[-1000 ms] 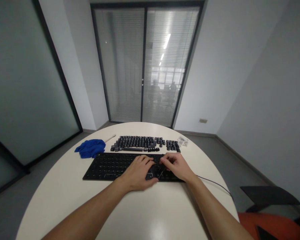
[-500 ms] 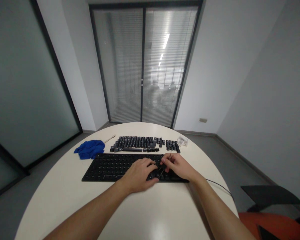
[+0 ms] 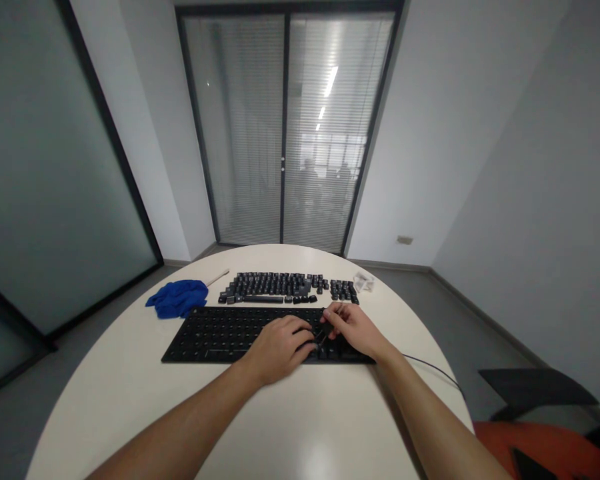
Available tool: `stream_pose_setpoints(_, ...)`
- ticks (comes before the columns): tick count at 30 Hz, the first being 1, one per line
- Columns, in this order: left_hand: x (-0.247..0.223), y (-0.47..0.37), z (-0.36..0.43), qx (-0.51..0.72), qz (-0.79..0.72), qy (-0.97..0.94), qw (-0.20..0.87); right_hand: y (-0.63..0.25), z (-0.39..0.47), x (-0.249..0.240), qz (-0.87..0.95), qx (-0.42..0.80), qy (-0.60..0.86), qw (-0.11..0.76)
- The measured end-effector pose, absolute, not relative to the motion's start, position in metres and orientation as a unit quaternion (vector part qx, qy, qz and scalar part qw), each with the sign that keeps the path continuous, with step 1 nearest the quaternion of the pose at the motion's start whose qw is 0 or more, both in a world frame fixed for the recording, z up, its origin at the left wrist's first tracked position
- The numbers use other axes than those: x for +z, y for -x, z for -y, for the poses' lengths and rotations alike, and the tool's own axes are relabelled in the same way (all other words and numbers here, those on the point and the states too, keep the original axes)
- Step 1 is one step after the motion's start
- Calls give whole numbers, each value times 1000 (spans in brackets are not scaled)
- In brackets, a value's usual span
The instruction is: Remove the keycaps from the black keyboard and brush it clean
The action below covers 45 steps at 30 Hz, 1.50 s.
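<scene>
A black keyboard without most of its keycaps lies across the round table. Over its right half rests my left hand, its fingers bent near a small dark thing too unclear to name. My right hand is pinched around a thin dark tool, whose wire-like end points down and left toward the fingers of my left hand. Behind the keyboard, loose black keycaps are laid out in rows, with a smaller group at the right.
A crumpled blue cloth and a light-handled brush lie at the left of the white table. A clear bag sits at the back right. A cable runs off the right edge toward a chair.
The thumb of my left hand has drawn in toward its fingers. My right hand and the tool have shifted slightly. The whole view has moved a little.
</scene>
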<state>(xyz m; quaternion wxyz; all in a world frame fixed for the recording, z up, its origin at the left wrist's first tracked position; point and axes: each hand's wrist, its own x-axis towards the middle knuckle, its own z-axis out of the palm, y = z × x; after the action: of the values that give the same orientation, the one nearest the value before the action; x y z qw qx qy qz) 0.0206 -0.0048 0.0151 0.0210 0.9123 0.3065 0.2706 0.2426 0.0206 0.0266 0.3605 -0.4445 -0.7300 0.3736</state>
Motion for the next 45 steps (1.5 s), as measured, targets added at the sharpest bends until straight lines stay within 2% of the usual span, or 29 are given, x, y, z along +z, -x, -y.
stream_pose_setpoints(11,17,-21,5,269,-297,-915,41,-239,-20,29,739,330,452,375)
stream_pose_setpoints(28,5,-38,13,339,-450,-814,143,-236,-19,26,737,356,437,373)
stream_pose_setpoints(39,6,-38,9,404,-463,-770,173,-226,-10,35,774,283,431,367)
stream_pose_setpoints(45,5,-37,6,428,-445,-765,184,-218,-17,26,693,358,446,439)
